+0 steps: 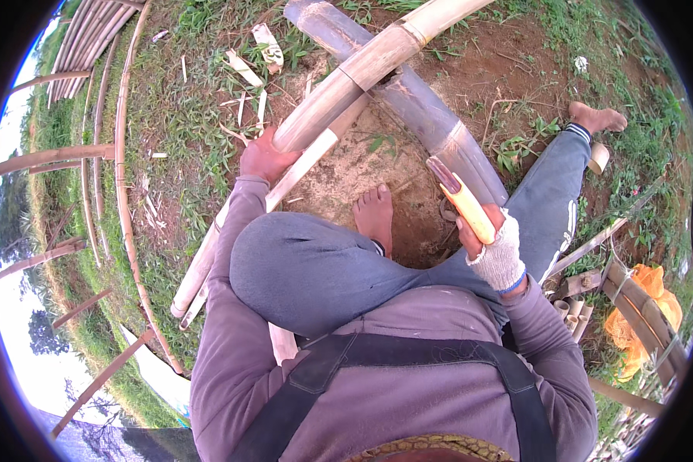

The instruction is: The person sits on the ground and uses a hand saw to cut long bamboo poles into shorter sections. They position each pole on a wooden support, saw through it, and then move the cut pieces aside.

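My left hand (266, 158) is closed at the near end of a pale bamboo pole (377, 58), its fingers partly hidden. The pole slants up to the right and rests across a thick grey bamboo trunk (423, 108). Beneath the left hand, a split bamboo length (304, 165) runs down toward my left side. My right hand (494, 246), in a whitish knitted glove with bare fingertips, is wrapped round a yellow-handled tool (470, 208). Its short dark reddish end points up and left, close to the grey trunk. Exactly what tool it is, I cannot tell.
Bamboo chips (242, 69) lie on the grass at upper left. My bare foot (374, 212) stands on sawdust-strewn soil below the crossing. A bamboo rail frame (123, 146) lines the left. At lower right are an orange bag (639, 323) and cut bamboo tubes (574, 314).
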Tool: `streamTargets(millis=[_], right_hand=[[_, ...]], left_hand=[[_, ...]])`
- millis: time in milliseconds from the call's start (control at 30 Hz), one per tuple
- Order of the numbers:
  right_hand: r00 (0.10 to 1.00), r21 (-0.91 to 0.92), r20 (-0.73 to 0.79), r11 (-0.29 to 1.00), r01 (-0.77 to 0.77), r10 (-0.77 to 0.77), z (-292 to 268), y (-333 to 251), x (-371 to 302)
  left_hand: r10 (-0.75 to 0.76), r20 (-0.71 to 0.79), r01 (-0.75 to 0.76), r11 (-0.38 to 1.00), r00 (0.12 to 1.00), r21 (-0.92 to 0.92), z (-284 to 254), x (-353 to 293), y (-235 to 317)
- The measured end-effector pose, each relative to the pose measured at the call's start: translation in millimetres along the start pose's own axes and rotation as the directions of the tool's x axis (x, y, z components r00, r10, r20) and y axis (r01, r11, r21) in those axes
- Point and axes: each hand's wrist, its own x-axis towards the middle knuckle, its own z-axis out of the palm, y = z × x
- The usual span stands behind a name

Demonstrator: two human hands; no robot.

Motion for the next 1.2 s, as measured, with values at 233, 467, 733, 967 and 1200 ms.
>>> streamTargets(millis=[233,467,733,967,1200], right_hand=[[0.995,-0.103,-0.104,0.995,-0.018,0.007,92,1,131],[0.998,0.043,0.031,0.998,-0.047,0.045,-24,-24,-19],[0.997,-0.09,-0.081,0.996,-0.013,0.005,98,5,139],[0.978,0.073,0.109,0.98,-0.185,0.176,-27,-43,14],[0.997,-0.008,-0.025,0.997,-0.077,0.077,60,-6,99]], left_hand=[[0.097,0.048,-0.095,0.994,0.994,-0.05,6,22,2],[0.066,0.003,-0.066,0.997,0.998,-0.04,10,10,-11],[0.125,0.013,-0.125,0.991,0.992,-0.039,13,25,0],[0.05,0.018,-0.048,0.996,0.999,-0.081,10,11,-8],[0.087,-0.015,-0.088,0.995,0.996,-0.043,16,21,-8]])
